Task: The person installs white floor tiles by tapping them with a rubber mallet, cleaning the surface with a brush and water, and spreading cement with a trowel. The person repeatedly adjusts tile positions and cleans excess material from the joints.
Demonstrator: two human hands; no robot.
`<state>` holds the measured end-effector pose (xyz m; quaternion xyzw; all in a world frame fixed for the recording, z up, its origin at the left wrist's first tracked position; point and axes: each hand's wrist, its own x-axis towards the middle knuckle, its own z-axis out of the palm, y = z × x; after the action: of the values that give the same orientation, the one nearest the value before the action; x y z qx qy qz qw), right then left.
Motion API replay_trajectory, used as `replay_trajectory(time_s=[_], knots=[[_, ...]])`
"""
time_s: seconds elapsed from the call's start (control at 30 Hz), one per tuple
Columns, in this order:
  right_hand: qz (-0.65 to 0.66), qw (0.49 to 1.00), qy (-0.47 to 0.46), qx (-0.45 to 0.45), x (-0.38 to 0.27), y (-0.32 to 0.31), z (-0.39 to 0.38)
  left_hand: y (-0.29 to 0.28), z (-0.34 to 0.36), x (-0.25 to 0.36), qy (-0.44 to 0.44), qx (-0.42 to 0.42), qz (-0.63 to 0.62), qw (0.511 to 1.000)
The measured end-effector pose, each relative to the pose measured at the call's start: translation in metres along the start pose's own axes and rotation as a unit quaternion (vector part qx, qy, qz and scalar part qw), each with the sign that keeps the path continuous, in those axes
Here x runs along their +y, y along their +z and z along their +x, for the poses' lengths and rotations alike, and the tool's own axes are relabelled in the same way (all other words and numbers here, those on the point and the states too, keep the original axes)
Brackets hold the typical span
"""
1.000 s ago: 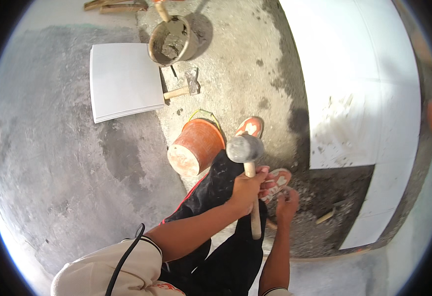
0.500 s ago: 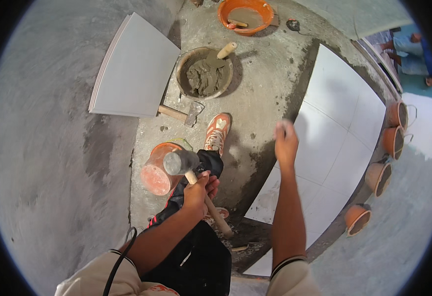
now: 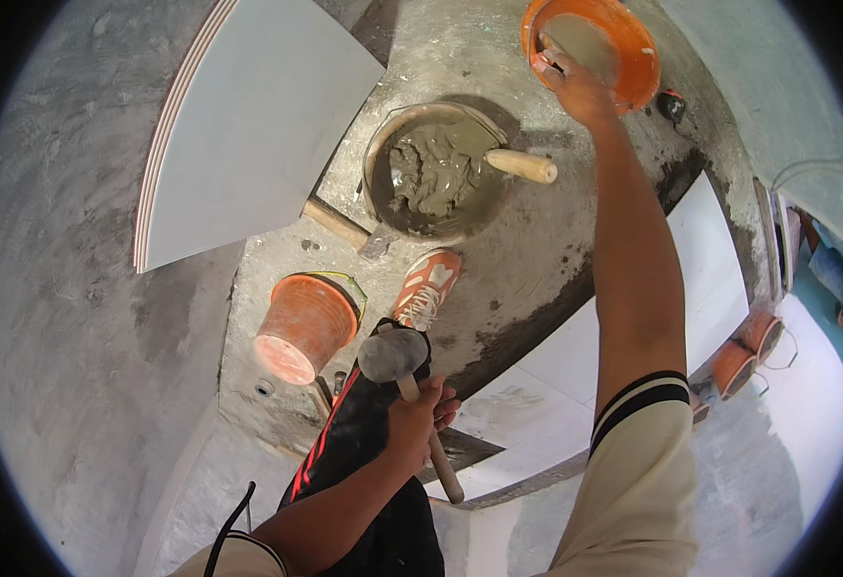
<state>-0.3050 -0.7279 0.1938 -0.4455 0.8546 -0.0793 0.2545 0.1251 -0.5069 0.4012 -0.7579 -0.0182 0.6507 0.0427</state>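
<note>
My left hand [image 3: 419, 423] is closed around the wooden handle of a mallet [image 3: 392, 356], its thick grey head pointing away from me over my leg. My right hand [image 3: 583, 93] reaches far out to the orange basin [image 3: 641, 82] of greyish, cloudy liquid. Its fingers are closed at the basin's near-left rim on the red end of a wooden-handled tool [image 3: 541, 61]; the tool's kind is hidden. Left of that basin stands a bucket of wet grey mortar [image 3: 431, 178], with the wooden handle of a tool [image 3: 522, 165] sticking out over its right rim.
Large pale tiles [image 3: 248, 125] lean stacked at the left wall. A hammer [image 3: 339, 224] lies beside the mortar bucket. An orange bucket [image 3: 306, 327] lies tipped near my shoe [image 3: 428, 288]. White tiles [image 3: 537, 404] cover the floor at right, with small orange buckets [image 3: 743, 356] beyond.
My right hand has moved from above the white tiles forward to the orange basin and taken hold of the red-ended tool. The view has shifted; my left hand keeps the mallet.
</note>
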Motion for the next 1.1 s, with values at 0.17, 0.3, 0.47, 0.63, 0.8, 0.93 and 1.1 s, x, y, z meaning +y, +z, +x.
replay_trajectory(time_s=[0.17, 0.3, 0.47, 0.63, 0.8, 0.93, 1.1], knots=[[0.171, 0.980, -0.079, -0.070, 0.010, -0.002, 0.024, 0.021, 0.000, 0.004, -0.011, 0.009, -0.009, 1.000], [0.164, 0.980, -0.109, -0.009, 0.014, 0.003, 0.038, 0.035, -0.004, 0.011, -0.020, 0.007, -0.020, 1.000], [0.268, 0.955, 0.055, 0.113, 0.057, 0.003, 0.050, 0.045, -0.004, 0.016, -0.022, 0.006, -0.009, 1.000], [0.423, 0.864, 0.108, 0.251, 0.017, -0.058, 0.003, 0.044, -0.002, 0.017, -0.024, 0.008, -0.026, 0.999], [0.285, 0.874, -0.011, 0.395, 0.050, -0.055, -0.023, 0.044, 0.007, 0.010, -0.013, -0.006, 0.002, 1.000], [0.326, 0.850, -0.034, 0.411, 0.037, 0.001, -0.003, 0.031, 0.011, 0.005, -0.001, 0.004, 0.021, 1.000], [0.575, 0.716, 0.039, 0.393, 0.006, -0.053, -0.033, 0.028, 0.011, 0.011, 0.002, -0.009, 0.070, 0.997]])
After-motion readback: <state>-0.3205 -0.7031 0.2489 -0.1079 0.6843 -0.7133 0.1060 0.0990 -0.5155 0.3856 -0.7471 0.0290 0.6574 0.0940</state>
